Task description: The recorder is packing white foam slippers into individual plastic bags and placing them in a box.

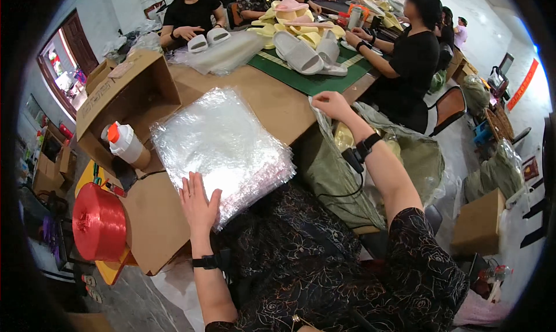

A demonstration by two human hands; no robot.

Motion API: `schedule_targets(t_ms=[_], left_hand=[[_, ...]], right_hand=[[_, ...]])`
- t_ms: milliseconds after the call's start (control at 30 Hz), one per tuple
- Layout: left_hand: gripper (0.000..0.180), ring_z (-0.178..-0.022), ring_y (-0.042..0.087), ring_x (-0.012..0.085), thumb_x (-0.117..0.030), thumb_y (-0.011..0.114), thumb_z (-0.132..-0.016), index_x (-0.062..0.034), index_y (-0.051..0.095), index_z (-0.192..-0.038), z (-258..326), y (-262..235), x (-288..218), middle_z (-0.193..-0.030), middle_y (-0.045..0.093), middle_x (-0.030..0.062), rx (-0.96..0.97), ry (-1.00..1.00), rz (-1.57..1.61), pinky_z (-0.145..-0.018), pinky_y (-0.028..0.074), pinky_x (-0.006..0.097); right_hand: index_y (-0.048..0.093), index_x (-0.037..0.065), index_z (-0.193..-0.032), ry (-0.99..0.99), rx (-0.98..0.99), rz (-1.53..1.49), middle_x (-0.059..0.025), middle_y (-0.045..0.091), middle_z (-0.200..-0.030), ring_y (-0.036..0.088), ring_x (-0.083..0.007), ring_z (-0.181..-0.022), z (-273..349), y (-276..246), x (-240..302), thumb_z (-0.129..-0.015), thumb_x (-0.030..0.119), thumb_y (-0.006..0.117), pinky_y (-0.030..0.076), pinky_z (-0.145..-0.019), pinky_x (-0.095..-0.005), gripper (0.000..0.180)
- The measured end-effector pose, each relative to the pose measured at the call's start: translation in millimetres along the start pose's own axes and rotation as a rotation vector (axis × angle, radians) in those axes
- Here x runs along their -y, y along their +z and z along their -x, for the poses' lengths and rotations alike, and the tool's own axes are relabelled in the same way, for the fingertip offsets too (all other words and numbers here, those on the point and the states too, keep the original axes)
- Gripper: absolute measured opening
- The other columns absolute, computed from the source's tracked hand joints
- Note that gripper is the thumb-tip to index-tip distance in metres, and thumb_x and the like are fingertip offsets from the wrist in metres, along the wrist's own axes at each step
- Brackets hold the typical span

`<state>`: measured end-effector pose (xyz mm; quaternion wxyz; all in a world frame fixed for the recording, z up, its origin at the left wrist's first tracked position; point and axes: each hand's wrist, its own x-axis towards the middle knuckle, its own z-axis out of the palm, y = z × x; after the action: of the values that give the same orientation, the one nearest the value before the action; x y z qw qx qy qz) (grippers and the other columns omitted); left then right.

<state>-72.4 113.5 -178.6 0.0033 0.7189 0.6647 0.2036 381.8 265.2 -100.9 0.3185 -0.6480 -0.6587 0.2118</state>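
My left hand point(200, 205) lies flat, fingers extended, on the near left edge of a stack of clear plastic bags point(211, 135). The stack rests on the cardboard-covered table before me and shines with glare. Out to the right, my right hand point(333, 106) is closed, its fingers pinching the upper rim of a large green woven sack point(327, 172). This sack gapes beside the table; pale yellow items point(344, 137) show inside, partly hidden by its folds and my forearm.
Left of the bags stand an open cardboard box point(124, 91), an orange-capped bottle point(128, 145) and a red twine roll point(98, 222). Grey slippers point(298, 53) and a yellow and pink slipper pile lie on a green mat point(285, 77). Co-workers sit around the far side.
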Motion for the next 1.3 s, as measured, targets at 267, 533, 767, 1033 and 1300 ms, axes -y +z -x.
schedule_targets(t_ms=[267,533,767,1033,1300], left_hand=[[0.076,-0.149,0.021,0.0399,-0.045,0.060,-0.092,-0.0026,0.035,-0.151,-1.2,-5.6,-3.5,-0.159,0.030,0.0196,0.058,-0.014,0.012,-0.121,0.016,0.051],[0.081,-0.148,0.023,0.0408,-0.047,0.064,-0.088,-0.0014,0.038,-0.149,3.5,-6.8,-7.9,-0.156,0.035,0.0206,0.057,-0.013,0.091,-0.120,0.015,0.054],[0.081,-0.148,0.023,0.0410,-0.050,0.063,-0.089,-0.0022,0.038,-0.149,5.6,-9.6,-7.6,-0.156,0.035,0.0212,0.075,-0.048,0.070,-0.121,0.015,0.054],[0.080,-0.147,0.025,0.0407,-0.049,0.061,-0.090,-0.0017,0.038,-0.150,-1.5,-2.6,0.1,-0.157,0.034,0.0198,0.010,0.001,0.077,-0.120,0.015,0.054],[0.080,-0.147,0.025,0.0404,-0.051,0.059,-0.091,-0.0003,0.039,-0.149,3.7,-3.0,-2.6,-0.156,0.035,0.0216,-0.003,0.003,0.072,-0.121,0.015,0.053]], right_hand=[[0.058,0.002,-0.131,0.124,-0.170,-0.961,-0.0078,0.062,-0.115,0.060,-0.0171,-0.093,-131.4,36.3,11.2,-0.089,0.026,0.070,0.054,-0.065,-0.0313,0.050],[0.040,0.001,-0.139,0.189,-0.320,-1.282,-0.0133,0.052,-0.130,0.059,-0.0294,-0.107,-197.5,43.7,-51.4,-0.090,0.016,0.068,0.057,-0.074,-0.0374,0.058],[0.051,0.004,-0.125,0.131,0.004,-1.351,-0.0064,0.058,-0.120,0.060,-0.0188,-0.109,-173.8,51.4,-18.2,-0.095,0.017,0.064,0.048,-0.077,-0.0294,0.035],[0.049,0.007,-0.132,-0.114,0.129,-1.569,-0.0029,0.056,-0.134,0.060,-0.0146,-0.107,-107.5,51.8,91.1,-0.090,0.015,0.066,0.042,-0.079,-0.0262,0.046],[0.042,0.005,-0.142,-0.155,0.404,-1.325,-0.0072,0.059,-0.131,0.061,-0.0139,-0.104,-32.8,68.9,186.8,-0.088,0.014,0.067,0.045,-0.084,-0.0282,0.061]])
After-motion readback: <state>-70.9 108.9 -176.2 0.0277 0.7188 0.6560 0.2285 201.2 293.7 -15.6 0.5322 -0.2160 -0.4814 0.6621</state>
